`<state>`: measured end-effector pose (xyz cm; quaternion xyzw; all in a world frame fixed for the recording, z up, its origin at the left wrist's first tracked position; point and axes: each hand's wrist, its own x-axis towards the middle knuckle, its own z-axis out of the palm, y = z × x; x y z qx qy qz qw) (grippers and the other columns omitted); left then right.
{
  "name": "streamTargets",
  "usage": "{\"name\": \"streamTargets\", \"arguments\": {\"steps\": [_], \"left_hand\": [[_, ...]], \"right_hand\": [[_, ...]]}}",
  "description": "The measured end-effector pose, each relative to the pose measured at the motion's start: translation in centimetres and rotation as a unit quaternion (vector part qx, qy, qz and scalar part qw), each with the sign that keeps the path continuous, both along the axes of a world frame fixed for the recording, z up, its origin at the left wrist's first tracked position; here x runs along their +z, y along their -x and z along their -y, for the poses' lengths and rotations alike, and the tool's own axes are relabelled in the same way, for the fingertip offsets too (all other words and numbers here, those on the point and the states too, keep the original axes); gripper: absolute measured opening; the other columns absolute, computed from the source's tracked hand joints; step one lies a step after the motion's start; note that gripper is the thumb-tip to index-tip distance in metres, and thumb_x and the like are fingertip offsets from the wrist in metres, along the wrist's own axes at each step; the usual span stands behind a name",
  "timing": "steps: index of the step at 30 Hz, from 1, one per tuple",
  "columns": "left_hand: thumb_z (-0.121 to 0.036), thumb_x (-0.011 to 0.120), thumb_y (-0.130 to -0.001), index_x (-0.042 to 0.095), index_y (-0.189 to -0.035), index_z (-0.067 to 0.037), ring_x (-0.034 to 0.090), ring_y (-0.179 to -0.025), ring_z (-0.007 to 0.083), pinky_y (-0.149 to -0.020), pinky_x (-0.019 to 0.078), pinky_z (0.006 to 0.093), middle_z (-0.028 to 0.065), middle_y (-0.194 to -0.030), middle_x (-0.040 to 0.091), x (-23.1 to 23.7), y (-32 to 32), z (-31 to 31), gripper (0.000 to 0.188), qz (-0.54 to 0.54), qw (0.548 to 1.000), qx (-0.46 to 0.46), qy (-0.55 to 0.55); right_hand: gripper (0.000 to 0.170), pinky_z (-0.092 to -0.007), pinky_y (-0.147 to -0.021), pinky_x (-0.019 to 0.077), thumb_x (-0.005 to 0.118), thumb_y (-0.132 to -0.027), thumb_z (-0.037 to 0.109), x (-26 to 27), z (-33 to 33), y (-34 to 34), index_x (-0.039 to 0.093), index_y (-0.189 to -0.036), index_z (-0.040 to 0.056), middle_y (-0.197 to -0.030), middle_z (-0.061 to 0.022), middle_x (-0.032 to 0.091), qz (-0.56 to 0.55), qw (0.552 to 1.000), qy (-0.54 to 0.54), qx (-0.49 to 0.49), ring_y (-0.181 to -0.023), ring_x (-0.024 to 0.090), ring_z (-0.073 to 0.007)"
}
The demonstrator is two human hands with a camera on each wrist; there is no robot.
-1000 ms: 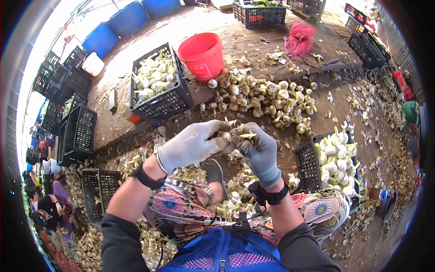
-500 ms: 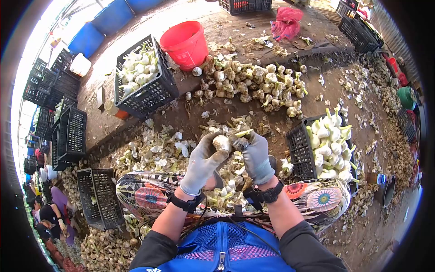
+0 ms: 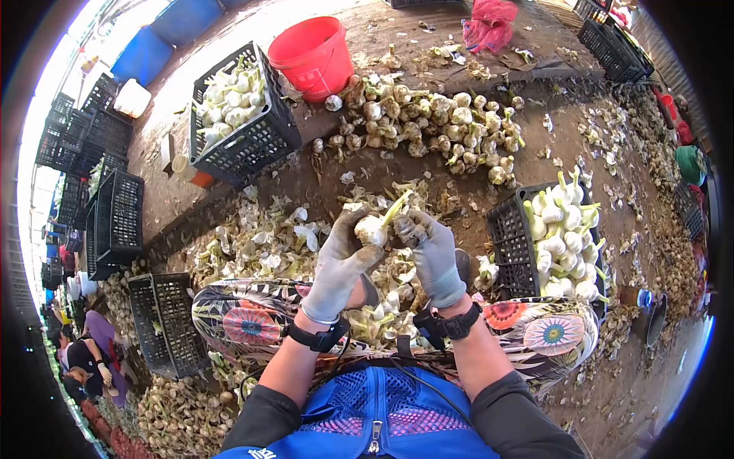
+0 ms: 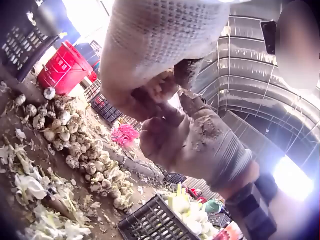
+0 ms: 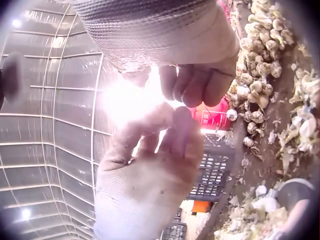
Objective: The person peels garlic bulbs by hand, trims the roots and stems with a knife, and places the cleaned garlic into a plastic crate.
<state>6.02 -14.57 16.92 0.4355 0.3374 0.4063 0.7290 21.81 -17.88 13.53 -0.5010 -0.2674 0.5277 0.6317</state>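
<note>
In the head view my gloved left hand [image 3: 339,264] grips a pale garlic bulb [image 3: 371,230], its greenish stem slanting up to the right. My gloved right hand [image 3: 434,260] is at the bulb's right side, with dirt-stained fingers [image 3: 410,229] curled close to it; I cannot tell whether they pinch any skin. In the left wrist view the right hand [image 4: 200,145] faces the left hand [image 4: 160,40], and the bulb is mostly hidden between them. The right wrist view has the right hand's curled fingers above the left hand [image 5: 145,185], against bright glare.
Ahead lies a heap of unpeeled garlic [image 3: 436,126]. A crate of cleaned garlic [image 3: 511,245] stands at my right, another crate [image 3: 252,145] beside a red bucket [image 3: 313,65] at front left. Loose skins [image 3: 267,245] cover the ground. An open black crate [image 3: 164,325] is at left.
Both hands have drawn back nearer my body since a second ago. The bulb has turned in my left hand: its stem, earlier pointing right toward the right hand, now slants upward.
</note>
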Motion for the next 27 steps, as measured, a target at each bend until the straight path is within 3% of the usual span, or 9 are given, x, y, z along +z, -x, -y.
{"name": "streamTargets", "arguments": {"steps": [3, 5, 10, 13, 15, 17, 21, 22, 27], "left_hand": [[-0.007, 0.063, -0.089, 0.041, -0.141, 0.001, 0.055, -0.113, 0.0145, -0.101, 0.0433, 0.0285, 0.0079, -0.124, 0.056, -0.5, 0.2, 0.2, 0.056, -0.018, 1.000, -0.021, 0.000], [-0.006, 0.064, -0.091, 0.043, -0.137, 0.001, 0.058, -0.106, 0.0148, -0.097, 0.0472, 0.0300, 0.0069, -0.118, 0.058, -0.8, 0.6, 0.0, 0.051, 0.016, 0.999, -0.010, 0.050], [-0.008, 0.061, -0.091, 0.044, -0.137, -0.002, 0.062, -0.102, 0.0196, -0.092, 0.0514, 0.0384, 0.0101, -0.116, 0.060, -1.6, 1.9, -0.3, 0.049, 0.169, 0.972, -0.034, 0.162], [-0.009, 0.064, -0.090, 0.044, -0.136, -0.002, 0.060, -0.107, 0.0186, -0.095, 0.0494, 0.0356, 0.0087, -0.120, 0.058, -2.1, 1.8, -0.1, 0.050, 0.141, 0.981, 0.023, 0.135], [-0.012, 0.068, -0.088, 0.045, -0.135, -0.001, 0.057, -0.112, 0.0167, -0.099, 0.0460, 0.0318, 0.0069, -0.124, 0.057, -3.0, 1.8, 0.0, 0.053, 0.091, 0.988, 0.049, 0.115], [-0.011, 0.066, -0.087, 0.043, -0.138, -0.003, 0.055, -0.113, 0.0168, -0.102, 0.0422, 0.0305, 0.0063, -0.122, 0.057, -3.4, 1.8, 0.3, 0.057, 0.044, 0.996, 0.023, 0.073], [-0.011, 0.063, -0.085, 0.042, -0.138, 0.001, 0.053, -0.117, 0.0172, -0.105, 0.0403, 0.0300, 0.0085, -0.125, 0.056, -2.3, 2.2, 0.1, 0.058, -0.036, 0.999, -0.010, 0.037], [-0.010, 0.059, -0.083, 0.042, -0.137, 0.003, 0.055, -0.118, 0.0180, -0.105, 0.0406, 0.0312, 0.0107, -0.127, 0.056, -2.2, 2.4, 0.0, 0.058, -0.049, 0.998, -0.015, 0.045], [-0.003, 0.053, -0.081, 0.041, -0.137, 0.006, 0.057, -0.117, 0.0199, -0.104, 0.0426, 0.0320, 0.0140, -0.126, 0.057, -3.2, 3.4, -0.3, 0.058, 0.028, 0.993, -0.008, 0.113]], "right_hand": [[0.022, -0.0210, -0.074, 0.0492, 0.066, -0.091, 0.003, -0.5, 0.1, 0.2, 0.065, -0.111, -0.0048, -0.090, -0.0023, 0.068, 0.129, 0.991, 0.003, 0.037, -0.081, 0.058, -0.0056], [0.021, -0.0213, -0.072, 0.0482, 0.066, -0.089, 0.000, -0.2, 0.3, 0.3, 0.066, -0.109, -0.0032, -0.086, -0.0020, 0.068, 0.102, 0.994, 0.002, 0.027, -0.078, 0.057, -0.0051], [0.017, -0.0236, -0.070, 0.0473, 0.064, -0.090, 0.006, -0.9, 0.7, 0.3, 0.065, -0.102, -0.0061, -0.083, -0.0017, 0.068, 0.238, 0.969, 0.052, 0.042, -0.078, 0.056, -0.0057], [0.019, -0.0251, -0.071, 0.0470, 0.062, -0.093, 0.011, -3.2, 0.7, 0.7, 0.064, -0.097, -0.0070, -0.079, -0.0006, 0.066, 0.206, 0.978, 0.003, -0.017, -0.079, 0.054, -0.0060], [0.021, -0.0243, -0.072, 0.0461, 0.061, -0.095, 0.015, -4.4, 0.9, 1.2, 0.067, -0.096, -0.0055, -0.079, 0.0003, 0.066, 0.164, 0.984, 0.067, -0.006, -0.078, 0.053, -0.0062], [0.022, -0.0232, -0.071, 0.0447, 0.061, -0.096, 0.015, -5.3, 1.0, 1.7, 0.069, -0.101, -0.0038, -0.082, 0.0002, 0.067, 0.007, 0.985, 0.167, 0.035, -0.077, 0.053, -0.0068], [0.018, -0.0242, -0.069, 0.0443, 0.060, -0.094, 0.010, -4.6, 0.8, 2.2, 0.069, -0.102, -0.0042, -0.084, -0.0013, 0.067, 0.029, 0.994, 0.095, 0.049, -0.078, 0.054, -0.0069], [0.018, -0.0251, -0.070, 0.0456, 0.059, -0.094, 0.008, -3.7, 0.9, 1.6, 0.069, -0.102, -0.0036, -0.085, -0.0055, 0.068, 0.128, 0.986, 0.069, 0.086, -0.080, 0.056, -0.0077], [0.018, -0.0288, -0.067, 0.0474, 0.058, -0.090, 0.005, -4.3, 0.8, 2.0, 0.069, -0.101, -0.0039, -0.081, -0.0114, 0.070, 0.146, 0.986, 0.029, 0.081, -0.073, 0.059, -0.0134]]}}
